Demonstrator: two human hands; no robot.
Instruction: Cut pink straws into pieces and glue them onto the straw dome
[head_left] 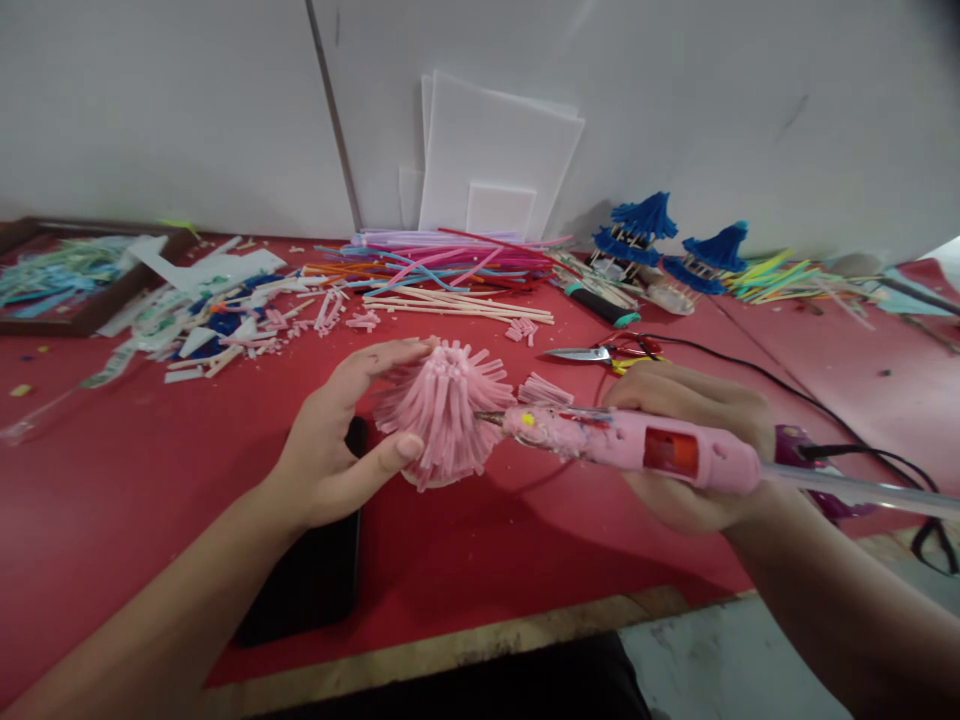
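Between the thumb and fingers of my left hand [337, 440] is a pink cone-shaped piece [450, 420], built of many short fuzzy strips fanning down from its top. My right hand [690, 430] grips a pink hot glue gun [600, 440] with a clear glue stick in its rear. The gun's metal nozzle points left and meets the right side of the pink piece; whether it touches the strips I cannot tell. A small bundle of cut pink strips [545, 390] lies just behind the gun. Scissors [600, 354] rest beyond my right hand.
A black phone [315, 570] lies under my left wrist. Colored pipe cleaners [457, 260] and wooden sticks [457, 305] are piled at the back. Two blue-roofed models [637, 235] stand back right. Scraps [225, 320] and a brown frame [90, 320] lie left. A black cable [787, 385] crosses the right.
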